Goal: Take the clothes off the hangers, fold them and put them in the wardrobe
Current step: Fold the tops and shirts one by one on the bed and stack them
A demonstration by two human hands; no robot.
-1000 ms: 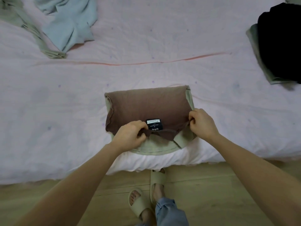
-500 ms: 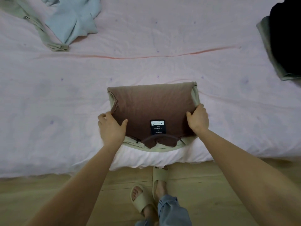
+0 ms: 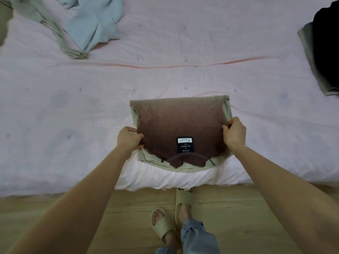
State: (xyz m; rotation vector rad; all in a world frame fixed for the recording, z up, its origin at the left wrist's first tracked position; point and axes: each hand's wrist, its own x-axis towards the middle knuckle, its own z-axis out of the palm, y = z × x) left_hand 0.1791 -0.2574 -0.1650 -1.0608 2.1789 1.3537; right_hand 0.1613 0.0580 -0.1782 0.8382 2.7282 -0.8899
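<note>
On the pale pink quilted bedspread we see crumpled light-blue and sage clothes far left. At its near edge, our left hand and right hand grip the folded brown-and-sage T-shirt's sides. Dark folded clothes lie far right; light wooden floor runs below.

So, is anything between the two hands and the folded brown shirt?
No. Both hands already hold it: the left hand grips the left edge of the brown shirt, and the right hand grips the right edge. Nothing lies on top of the shirt. The wardrobe is not in view, so the way there cannot be judged.
</note>
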